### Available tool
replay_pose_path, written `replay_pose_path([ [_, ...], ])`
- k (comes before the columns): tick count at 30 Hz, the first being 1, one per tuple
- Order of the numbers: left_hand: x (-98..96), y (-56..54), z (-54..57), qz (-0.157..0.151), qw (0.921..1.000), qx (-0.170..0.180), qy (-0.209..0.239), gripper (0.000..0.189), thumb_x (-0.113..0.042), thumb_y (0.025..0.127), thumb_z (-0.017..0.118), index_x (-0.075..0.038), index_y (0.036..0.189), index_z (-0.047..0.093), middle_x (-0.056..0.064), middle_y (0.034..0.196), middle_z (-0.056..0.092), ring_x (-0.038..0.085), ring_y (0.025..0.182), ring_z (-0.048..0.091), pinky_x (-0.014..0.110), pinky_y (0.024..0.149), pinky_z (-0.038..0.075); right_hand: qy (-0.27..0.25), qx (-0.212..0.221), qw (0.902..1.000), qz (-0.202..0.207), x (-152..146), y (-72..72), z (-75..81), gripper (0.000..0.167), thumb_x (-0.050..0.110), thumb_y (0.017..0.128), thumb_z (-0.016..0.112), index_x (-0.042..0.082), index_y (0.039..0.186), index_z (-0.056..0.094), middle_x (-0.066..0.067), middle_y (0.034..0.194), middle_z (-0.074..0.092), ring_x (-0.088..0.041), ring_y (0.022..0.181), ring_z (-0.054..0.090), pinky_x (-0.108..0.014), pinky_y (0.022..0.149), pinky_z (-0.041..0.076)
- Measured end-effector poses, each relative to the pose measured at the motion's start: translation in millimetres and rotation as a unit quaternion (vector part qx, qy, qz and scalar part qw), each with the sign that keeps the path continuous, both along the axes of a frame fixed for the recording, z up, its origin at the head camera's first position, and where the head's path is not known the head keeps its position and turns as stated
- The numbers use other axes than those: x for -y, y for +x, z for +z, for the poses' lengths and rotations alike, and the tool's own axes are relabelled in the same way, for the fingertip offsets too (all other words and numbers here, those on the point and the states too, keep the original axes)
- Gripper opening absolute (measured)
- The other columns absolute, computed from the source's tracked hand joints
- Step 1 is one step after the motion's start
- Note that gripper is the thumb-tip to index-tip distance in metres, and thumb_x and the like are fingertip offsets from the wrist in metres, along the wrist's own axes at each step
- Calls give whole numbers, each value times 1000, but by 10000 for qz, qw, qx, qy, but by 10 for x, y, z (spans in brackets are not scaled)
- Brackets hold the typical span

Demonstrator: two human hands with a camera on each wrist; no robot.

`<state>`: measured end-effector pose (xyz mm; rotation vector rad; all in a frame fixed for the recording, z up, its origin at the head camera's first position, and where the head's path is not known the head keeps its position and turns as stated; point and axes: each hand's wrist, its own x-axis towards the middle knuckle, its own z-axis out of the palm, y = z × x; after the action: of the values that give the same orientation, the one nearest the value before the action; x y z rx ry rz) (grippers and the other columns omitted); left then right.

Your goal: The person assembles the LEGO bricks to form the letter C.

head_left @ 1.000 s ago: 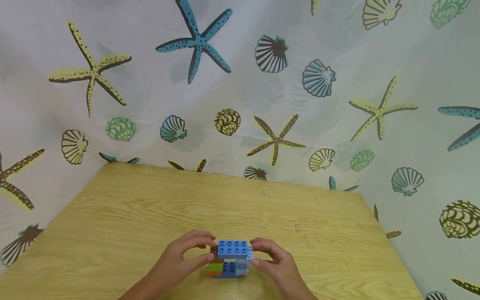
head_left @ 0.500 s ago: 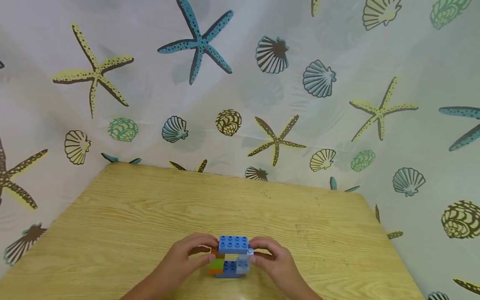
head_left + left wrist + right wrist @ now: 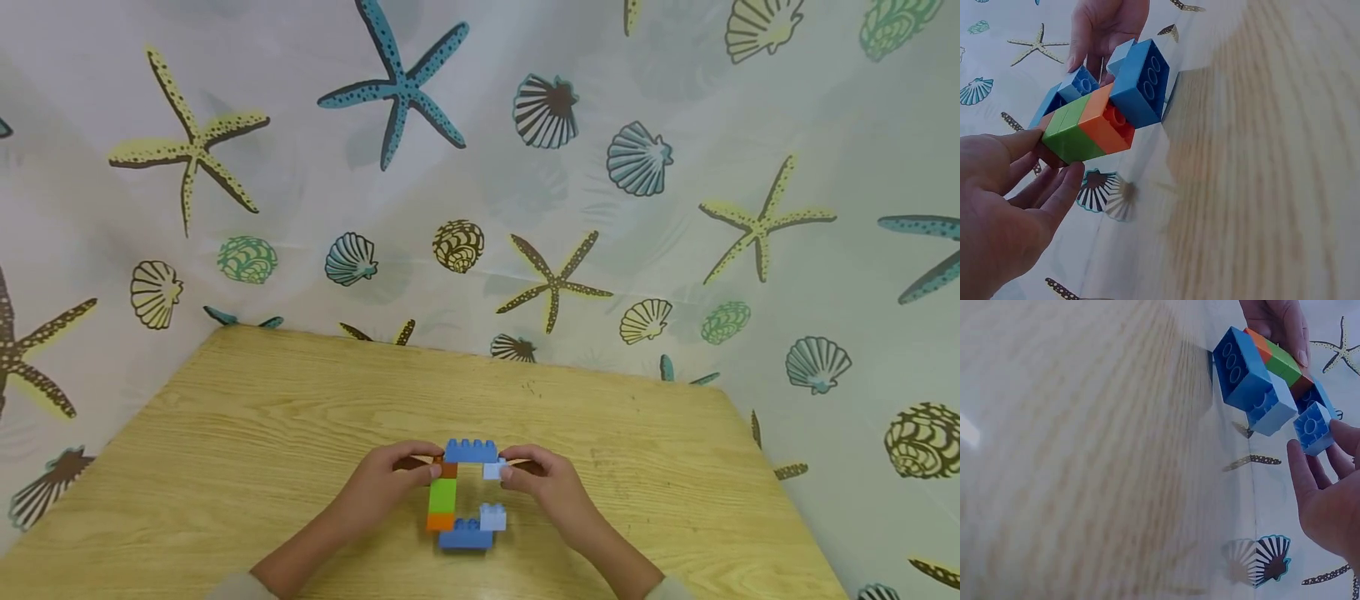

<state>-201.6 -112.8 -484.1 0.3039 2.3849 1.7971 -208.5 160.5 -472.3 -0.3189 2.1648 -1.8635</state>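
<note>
Both hands hold a C-shaped frame of toy building bricks between them. Along its top runs a blue brick (image 3: 471, 452), studs up. My left hand (image 3: 386, 483) pinches the brown brick (image 3: 447, 470) at the upper left corner. Below that come green bricks (image 3: 442, 495), an orange brick (image 3: 440, 522) and a lower blue brick (image 3: 466, 540). On the opposite side, my right hand (image 3: 552, 483) pinches the upper light blue brick (image 3: 1314, 428). A gap separates it from the lower light blue brick (image 3: 492, 517). In the left wrist view the frame is lifted off the table.
The wood-grain table (image 3: 315, 400) stretches out beneath the hands. Behind it and along its sides hangs a white curtain (image 3: 465, 183) printed with starfish and shells.
Both hands have raised the brick frame and tipped it, so its front and the gap on the right now face the head camera. Earlier, more of the top brick's studs showed.
</note>
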Motion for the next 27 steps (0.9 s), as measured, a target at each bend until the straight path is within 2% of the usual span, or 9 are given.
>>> replay_pose_path([
  [3,-18,-73,-32,-56,9997,134,220,39,-37,95,71,-14,126,70,6,117,72,19,100,69,43,88,55,-104,163,9998,64,-12,-83,-36,44,27,95,72,-1,128,64,-15,117,66,-39,111,67,-47,100,52],
  [6,-51,-146,-54,-73,9992,230,329,38,-34,96,70,-11,126,70,8,120,71,20,102,69,42,91,56,-69,283,9996,50,-28,-152,-82,43,27,96,71,-3,127,64,-12,117,65,-37,112,67,-44,99,53],
  [13,-142,-293,-103,146,9992,333,134,30,-28,98,68,-8,120,73,6,121,71,19,111,65,37,92,55,402,275,9984,-279,-49,-275,-178,40,33,95,71,3,122,69,-8,117,68,-17,103,66,-36,93,54],
  [20,-153,-366,-176,236,9995,176,-60,26,-26,96,70,-11,116,75,4,119,72,24,119,62,43,99,51,518,259,9967,-568,-12,-320,-239,36,29,93,74,2,117,73,-7,111,71,-13,96,64,-28,84,54],
  [27,-159,-398,-233,266,9994,142,-156,22,-22,96,70,-10,114,76,3,117,72,23,115,63,42,97,51,520,329,9955,-716,28,-319,-254,33,25,93,74,1,115,73,-8,111,71,-13,94,63,-28,83,54],
])
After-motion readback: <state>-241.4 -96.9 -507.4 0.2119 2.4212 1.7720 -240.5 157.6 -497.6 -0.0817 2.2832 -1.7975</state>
